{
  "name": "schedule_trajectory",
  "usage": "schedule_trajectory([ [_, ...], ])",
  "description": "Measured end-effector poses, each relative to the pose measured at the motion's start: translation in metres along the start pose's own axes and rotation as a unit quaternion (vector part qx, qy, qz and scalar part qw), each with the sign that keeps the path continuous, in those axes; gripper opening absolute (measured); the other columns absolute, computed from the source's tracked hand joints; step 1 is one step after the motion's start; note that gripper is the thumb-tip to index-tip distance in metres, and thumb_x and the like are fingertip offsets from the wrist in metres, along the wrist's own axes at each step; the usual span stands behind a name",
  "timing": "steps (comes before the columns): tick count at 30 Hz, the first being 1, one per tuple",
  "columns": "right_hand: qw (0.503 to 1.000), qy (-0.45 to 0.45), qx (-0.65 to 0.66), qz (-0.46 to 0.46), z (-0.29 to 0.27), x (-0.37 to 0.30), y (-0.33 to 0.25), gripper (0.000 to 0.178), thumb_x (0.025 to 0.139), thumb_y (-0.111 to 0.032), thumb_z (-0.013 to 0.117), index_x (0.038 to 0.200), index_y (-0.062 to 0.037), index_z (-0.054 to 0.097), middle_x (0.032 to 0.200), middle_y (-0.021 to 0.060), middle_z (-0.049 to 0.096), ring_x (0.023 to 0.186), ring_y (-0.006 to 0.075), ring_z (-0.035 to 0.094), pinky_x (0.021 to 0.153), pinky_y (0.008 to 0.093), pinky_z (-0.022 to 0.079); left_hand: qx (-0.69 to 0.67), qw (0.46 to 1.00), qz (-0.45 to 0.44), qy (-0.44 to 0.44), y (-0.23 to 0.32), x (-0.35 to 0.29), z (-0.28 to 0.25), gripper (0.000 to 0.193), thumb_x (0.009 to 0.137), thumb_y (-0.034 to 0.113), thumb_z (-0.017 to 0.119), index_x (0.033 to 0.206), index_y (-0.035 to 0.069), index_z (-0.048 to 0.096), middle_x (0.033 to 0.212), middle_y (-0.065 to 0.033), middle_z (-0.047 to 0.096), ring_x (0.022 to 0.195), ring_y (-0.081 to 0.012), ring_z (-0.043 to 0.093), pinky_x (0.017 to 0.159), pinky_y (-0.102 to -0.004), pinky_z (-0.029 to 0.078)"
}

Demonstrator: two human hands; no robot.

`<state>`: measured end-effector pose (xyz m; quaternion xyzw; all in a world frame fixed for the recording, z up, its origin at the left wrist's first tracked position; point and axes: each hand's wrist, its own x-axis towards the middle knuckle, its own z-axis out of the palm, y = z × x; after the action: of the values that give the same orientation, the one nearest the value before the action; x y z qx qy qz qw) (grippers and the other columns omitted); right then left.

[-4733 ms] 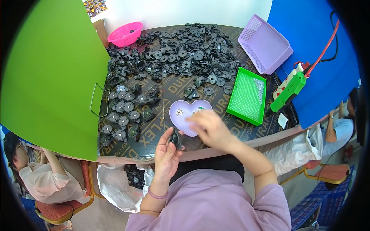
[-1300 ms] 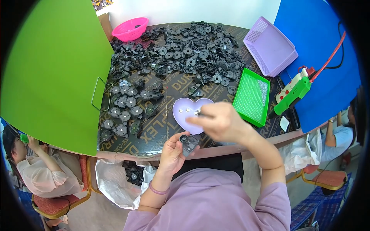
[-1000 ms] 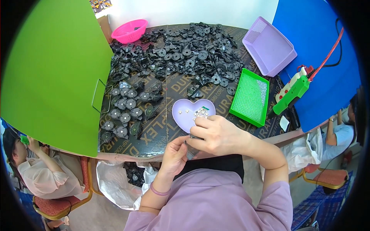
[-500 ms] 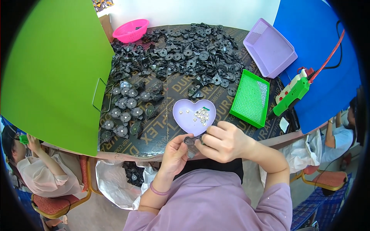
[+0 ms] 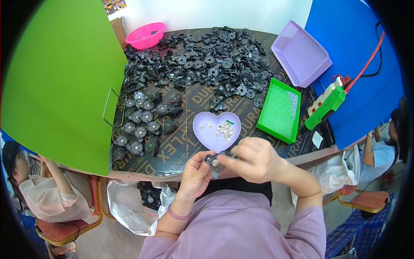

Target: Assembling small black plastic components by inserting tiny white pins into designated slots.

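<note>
Close to the table's front edge, my left hand [image 5: 196, 172] pinches a small black plastic part [image 5: 212, 165]. A round silvery disc [image 5: 215, 162] shows in that part's face. My right hand [image 5: 252, 160] is just right of it, fingers curled and smeared by motion, with a dark tip by the fingers that I cannot make out. Beyond both hands lies a lilac heart-shaped dish [image 5: 202, 137] with several small round metal pieces [image 5: 225, 128] and a green sliver. To the left, several black parts with silvery centres [image 5: 140, 116] sit in a loose cluster.
A wide heap of black parts [image 5: 207, 64] covers the table's back. A pink basket [image 5: 146, 41] stands far left; a green tray [image 5: 278, 112] of tiny silvery pieces and a lilac basket [image 5: 302, 56] lie right. A green-and-white power strip [image 5: 325, 105] hangs by the blue panel [image 5: 353, 77].
My right hand has shifted slightly right and up from the black part, uncovering the silvery disc. My left hand still holds the part, now turned more face-up.
</note>
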<state>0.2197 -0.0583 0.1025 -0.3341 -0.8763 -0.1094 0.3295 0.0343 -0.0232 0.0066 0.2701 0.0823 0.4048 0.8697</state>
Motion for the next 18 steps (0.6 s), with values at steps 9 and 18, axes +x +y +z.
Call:
schedule_trajectory([
  [9,0.686,0.14,0.567,0.434,0.004,-0.009,-0.003,0.038,0.072,0.009,0.063,0.107,0.0032,0.049,0.083,0.0108,0.059,0.061,0.0104,0.056,0.046,0.0176,0.042,0.046,0.999,0.016,-0.007,-0.002,0.002,0.006,0.036,0.079,0.024,0.064,0.109,0.009,0.051,0.105,-0.0137,0.059,0.1,-0.0324,0.057,0.082,-0.0405,0.05],
  [18,0.736,0.196,0.523,0.383,0.008,-0.009,-0.013,0.021,0.078,0.008,0.058,0.097,0.005,0.049,0.091,0.0141,0.055,0.073,0.0154,0.059,0.057,0.0274,0.055,0.047,0.999,0.014,-0.007,-0.004,0.003,0.007,0.035,0.078,0.025,0.065,0.106,0.009,0.051,0.105,-0.014,0.059,0.098,-0.0326,0.058,0.08,-0.0401,0.051],
])
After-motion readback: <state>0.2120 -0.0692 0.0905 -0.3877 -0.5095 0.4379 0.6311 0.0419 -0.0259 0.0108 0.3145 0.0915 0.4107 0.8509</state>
